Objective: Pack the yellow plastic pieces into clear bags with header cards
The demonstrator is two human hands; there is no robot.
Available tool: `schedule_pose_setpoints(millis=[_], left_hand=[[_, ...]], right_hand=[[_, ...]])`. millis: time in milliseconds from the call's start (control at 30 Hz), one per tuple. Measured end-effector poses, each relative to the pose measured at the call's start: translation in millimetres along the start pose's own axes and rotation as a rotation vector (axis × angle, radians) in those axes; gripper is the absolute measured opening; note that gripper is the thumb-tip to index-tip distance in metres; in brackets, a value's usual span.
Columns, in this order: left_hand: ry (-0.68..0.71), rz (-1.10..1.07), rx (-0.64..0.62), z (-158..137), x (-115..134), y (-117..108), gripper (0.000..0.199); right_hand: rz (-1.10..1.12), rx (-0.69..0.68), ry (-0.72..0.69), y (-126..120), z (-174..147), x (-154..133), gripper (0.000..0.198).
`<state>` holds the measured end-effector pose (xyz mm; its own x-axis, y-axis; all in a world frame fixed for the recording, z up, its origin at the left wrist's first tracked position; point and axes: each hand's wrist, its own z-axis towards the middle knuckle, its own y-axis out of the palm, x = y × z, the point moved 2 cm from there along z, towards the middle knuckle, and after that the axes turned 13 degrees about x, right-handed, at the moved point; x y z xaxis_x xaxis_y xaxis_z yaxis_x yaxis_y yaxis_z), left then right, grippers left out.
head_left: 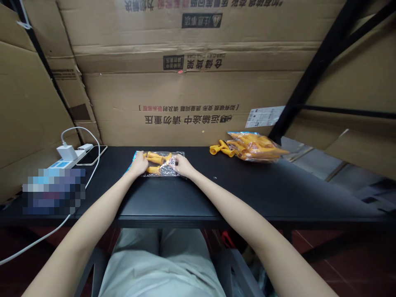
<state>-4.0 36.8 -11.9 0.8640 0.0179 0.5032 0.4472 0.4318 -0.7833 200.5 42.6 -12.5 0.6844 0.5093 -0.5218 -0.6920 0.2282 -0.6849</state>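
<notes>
A clear plastic bag (168,170) lies on the black table in front of me, with orange-yellow plastic pieces (155,158) showing through it. The pieces are tube-like and branched; their exact kind I cannot make out. At the bag's left end, by its blue edge, my left hand (140,163) is closed on the plastic. My right hand (183,166) pinches the bag's right end, its fingertips close to one of the pieces. Both forearms reach in over the table's front edge.
Farther right sits a fuller clear bag (256,147) of similar pieces, beside a loose yellow piece (222,148). A power strip (66,161) with a charger (67,152), a white cable (97,159) and a phone (92,156) occupy the left. Cardboard (192,90) walls the back.
</notes>
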Motion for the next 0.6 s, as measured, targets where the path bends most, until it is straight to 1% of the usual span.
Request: schedule_pose_setpoints(millis=[100, 233, 300, 400, 433, 500, 600], left_hand=[[0.043, -0.029, 0.000, -1.7, 2.8, -1.1, 0.052], [0.077, -0.052, 0.024, -2.1, 2.4, -1.4, 0.049], [0.081, -0.043, 0.034, -1.5, 1.0, -0.3, 0.049], [0.081, -0.011, 0.047, 0.9, -2.1, 3.2, 0.052], [0.086, -0.004, 0.050, 2.0, -3.2, 4.5, 0.053], [0.114, 0.000, 0.050, 4.3, -5.0, 6.8, 0.056], [0.178, 0.002, 0.036, 6.5, -6.3, 8.0, 0.056]], right_hand=[[0.099, -0.057, 0.008, 5.6, 1.0, 3.8, 0.026], [0.132, -0.101, -0.018, 10.1, 1.2, 6.4, 0.038], [0.108, -0.077, -0.031, 9.5, 1.6, 5.9, 0.036], [0.021, -0.023, -0.014, 5.3, 2.5, 4.6, 0.020], [-0.004, -0.024, 0.004, 3.8, 2.6, 4.6, 0.015], [-0.014, -0.060, 0.028, 2.1, 2.6, 4.9, 0.012], [0.038, -0.122, 0.008, 2.0, 2.5, 5.9, 0.015]])
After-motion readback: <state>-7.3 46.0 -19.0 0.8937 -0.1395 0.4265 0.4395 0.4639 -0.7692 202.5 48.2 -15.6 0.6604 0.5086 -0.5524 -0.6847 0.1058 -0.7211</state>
